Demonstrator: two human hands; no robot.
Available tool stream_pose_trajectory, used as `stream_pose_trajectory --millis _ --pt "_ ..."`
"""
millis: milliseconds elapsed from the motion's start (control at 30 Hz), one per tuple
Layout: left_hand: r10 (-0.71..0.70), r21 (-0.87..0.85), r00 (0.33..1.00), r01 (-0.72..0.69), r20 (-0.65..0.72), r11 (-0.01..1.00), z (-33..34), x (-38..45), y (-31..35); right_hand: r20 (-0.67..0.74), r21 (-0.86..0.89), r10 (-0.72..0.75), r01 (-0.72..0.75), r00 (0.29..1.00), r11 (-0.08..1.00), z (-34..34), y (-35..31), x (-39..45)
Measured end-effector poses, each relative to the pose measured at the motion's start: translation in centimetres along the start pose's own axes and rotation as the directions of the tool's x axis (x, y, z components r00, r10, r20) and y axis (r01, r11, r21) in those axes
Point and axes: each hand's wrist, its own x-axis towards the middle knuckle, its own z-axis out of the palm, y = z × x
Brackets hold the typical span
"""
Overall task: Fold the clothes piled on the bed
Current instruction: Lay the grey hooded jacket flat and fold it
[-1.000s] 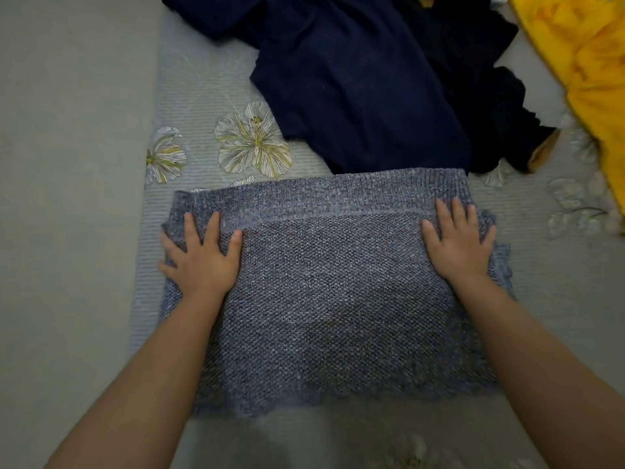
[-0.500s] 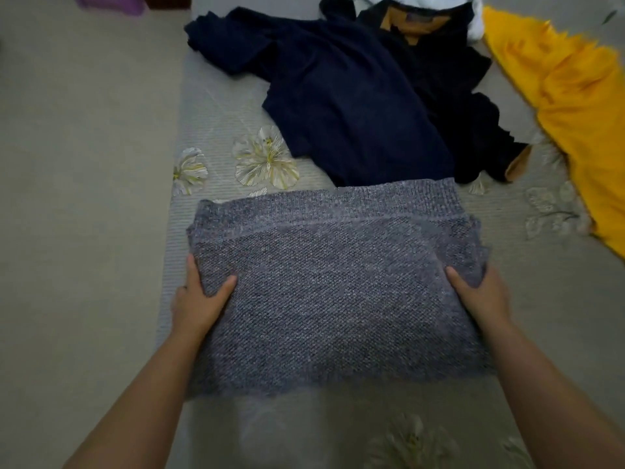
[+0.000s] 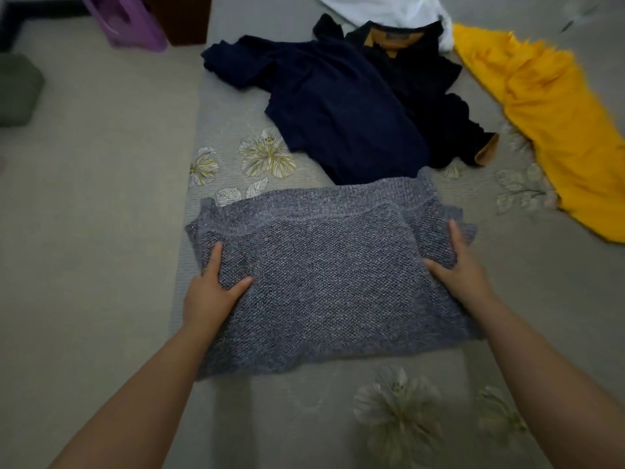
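Purple plastic bin (image 3: 130, 23) on the floor at the far left, dark brown furniture panel (image 3: 184, 18) just beside it, dull green cushion (image 3: 17, 89) at the left edge, pale carpeted floor (image 3: 94, 198) alongside the bed's left edge

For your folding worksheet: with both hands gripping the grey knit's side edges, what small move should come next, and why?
Probably lift the grey knit and set it aside: left hand and right hand each grip an edge, and it already lies folded.
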Motion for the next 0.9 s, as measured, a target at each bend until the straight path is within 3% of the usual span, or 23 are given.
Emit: stream_pose_trajectory --millis 133,267,367,500,633,800,900 --pt "0.066 0.071 0.997 -0.064 -0.031 0.995 -1.3 -3.7 2.1 -0.019 -0.042 -0.102 0.101 0.995 0.994 -2.0 -1.6 -4.6" --pt "0.218 -0.087 0.973 -0.224 -0.075 0.971 -3.6 -8.1 6.6 -0.033 -0.121 -0.137 0.132 0.99 0.984 -4.5 -2.1 -10.6" --pt "0.368 -0.096 0.928 -0.372 -0.063 0.923 -4.5 -11.6 10.3 -0.116 -0.121 -0.133 0.119 0.984 0.986 -7.8 -2.1 -15.7" --pt "0.555 -0.114 0.831 -0.556 -0.039 0.823 -4.9 -17.6 15.4 -0.326 -0.117 -0.087 0.051 0.941 0.992 -14.5 -0.8 -24.2" --pt "0.719 -0.114 0.695 -0.714 0.001 0.69 -4.3 -23.7 22.3 -0.508 -0.149 -0.082 0.006 0.857 0.989 -22.2 1.0 -32.3" --pt "0.921 0.007 0.388 -0.922 0.037 0.388 -1.6 -32.0 31.7 -0.603 -0.265 -0.098 -0.083 0.791 0.961 -30.8 4.5 -40.6" --pt "0.959 -0.015 0.271 -0.962 0.085 0.274 1.7 -36.8 36.8 -0.667 -0.216 -0.051 -0.127 0.743 0.968 -34.8 8.2 -44.3"
